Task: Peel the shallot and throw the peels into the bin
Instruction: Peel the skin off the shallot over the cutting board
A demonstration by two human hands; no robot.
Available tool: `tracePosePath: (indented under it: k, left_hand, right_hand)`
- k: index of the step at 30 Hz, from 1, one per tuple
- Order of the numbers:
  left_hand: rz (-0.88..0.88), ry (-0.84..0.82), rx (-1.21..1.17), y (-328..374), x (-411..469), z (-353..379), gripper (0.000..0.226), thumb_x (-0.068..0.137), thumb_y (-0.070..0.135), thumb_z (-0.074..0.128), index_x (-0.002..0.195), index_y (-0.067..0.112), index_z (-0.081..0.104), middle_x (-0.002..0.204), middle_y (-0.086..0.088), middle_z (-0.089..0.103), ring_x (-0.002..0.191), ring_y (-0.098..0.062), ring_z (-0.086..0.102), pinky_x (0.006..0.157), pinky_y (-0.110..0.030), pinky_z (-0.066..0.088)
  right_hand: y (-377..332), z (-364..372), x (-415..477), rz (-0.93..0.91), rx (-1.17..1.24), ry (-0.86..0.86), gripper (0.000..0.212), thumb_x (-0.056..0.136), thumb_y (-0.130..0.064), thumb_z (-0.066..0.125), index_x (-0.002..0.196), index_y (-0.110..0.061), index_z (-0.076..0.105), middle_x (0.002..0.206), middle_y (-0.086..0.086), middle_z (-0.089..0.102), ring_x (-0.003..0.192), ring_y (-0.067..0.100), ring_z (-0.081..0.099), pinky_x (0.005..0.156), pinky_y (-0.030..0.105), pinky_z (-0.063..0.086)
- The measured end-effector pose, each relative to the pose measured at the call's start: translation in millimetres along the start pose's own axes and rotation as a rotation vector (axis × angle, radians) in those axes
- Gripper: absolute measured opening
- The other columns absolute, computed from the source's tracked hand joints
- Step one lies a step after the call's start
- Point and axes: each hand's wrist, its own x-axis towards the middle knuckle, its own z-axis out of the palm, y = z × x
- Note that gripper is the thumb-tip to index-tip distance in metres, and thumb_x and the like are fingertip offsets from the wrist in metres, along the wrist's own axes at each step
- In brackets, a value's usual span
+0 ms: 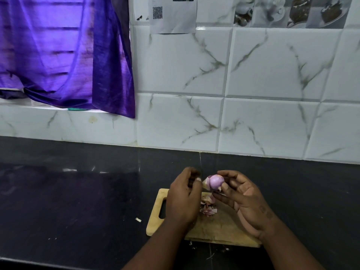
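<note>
I held the shallot point(215, 182) up above the far edge of the wooden cutting board point(220, 228), pinched at its root end between the thumb and fingertips of my right hand point(243, 199). Most of it showed smooth, pale purple flesh; a flap of papery skin hung off its left side. My left hand point(183, 199) was curled in beside that flap, fingertips closed at or on the loose skin, though I could not tell for certain whether they had hold of it.

I judged the bulb light and firm, but slick where it was bared, so the hold belonged at the root end, where the dry stub gave purchase. The skin looked thin, brittle and likely to tear in strips rather than come away whole, so it wanted to be taken close to where it joined.

A small heap of peels point(208, 208) lay on the board under my hands, with stray scraps point(138, 220) on the dark desk point(78, 201) to the left and at the board's near edge. No bin was in view. Tiled wall point(253, 84) stood behind and a purple curtain point(64, 51) hung to the left, both well apart from my hands. Nothing stood in the way of peeling.
</note>
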Motion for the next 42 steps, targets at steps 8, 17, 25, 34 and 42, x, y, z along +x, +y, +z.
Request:
tracePosePath:
  k: [8, 17, 25, 34, 42]
  left_hand:
    - [0.092, -0.143, -0.083, 2.5, -3.2, 1.9, 0.018, 0.098, 0.032, 0.074, 0.116, 0.029, 0.073, 0.107, 0.012, 0.075, 0.101, -0.005, 0.072, 0.086, -0.03, 0.064]
    - [0.054, -0.079, -0.034, -3.5, 1.1, 4.1, 0.024, 0.1, 0.003, 0.065, 0.099, 0.024, 0.077, 0.095, 0.01, 0.076, 0.091, -0.009, 0.073, 0.079, -0.03, 0.063]
    - [-0.019, 0.066, 0.147, -4.3, 3.1, -1.5, 0.02, 0.097, 0.009, 0.066, 0.095, 0.022, 0.082, 0.089, 0.011, 0.077, 0.084, -0.002, 0.07, 0.071, -0.018, 0.055]
    - [0.067, -0.084, 0.006, 8.0, -4.9, -2.7, 0.023, 0.093, 0.043, 0.074, 0.107, 0.029, 0.085, 0.097, 0.018, 0.081, 0.096, 0.003, 0.073, 0.082, -0.022, 0.062]
    - [0.141, -0.052, 0.059, 6.3, -4.7, -2.4, 0.017, 0.094, 0.027, 0.08, 0.11, 0.024, 0.086, 0.097, 0.013, 0.083, 0.094, 0.003, 0.073, 0.076, -0.01, 0.056]
  right_hand:
    - [2.1, -3.7, 1.9, 0.067, 0.029, 0.032, 0.033, 0.088, -0.011, 0.069, 0.12, -0.005, 0.066, 0.123, 0.021, 0.073, 0.112, 0.036, 0.073, 0.097, 0.048, 0.06]
    - [6.2, -3.8, 2.3, -0.014, -0.16, 0.069, 0.039, 0.076, -0.006, 0.08, 0.114, -0.005, 0.073, 0.113, 0.02, 0.077, 0.104, 0.034, 0.075, 0.086, 0.042, 0.064]
    - [3.4, -1.3, -0.7, -0.012, -0.137, 0.008, 0.039, 0.084, -0.011, 0.072, 0.122, -0.004, 0.071, 0.113, 0.019, 0.078, 0.109, 0.032, 0.075, 0.094, 0.044, 0.062]
    - [4.6, -2.4, 1.6, 0.001, -0.166, 0.074, 0.025, 0.088, -0.005, 0.075, 0.112, -0.003, 0.071, 0.107, 0.022, 0.078, 0.096, 0.03, 0.077, 0.086, 0.037, 0.064]
    - [5.1, -3.7, 1.4, -0.023, -0.186, 0.073, 0.024, 0.087, -0.007, 0.077, 0.11, -0.007, 0.075, 0.107, 0.019, 0.078, 0.105, 0.04, 0.074, 0.09, 0.043, 0.063]
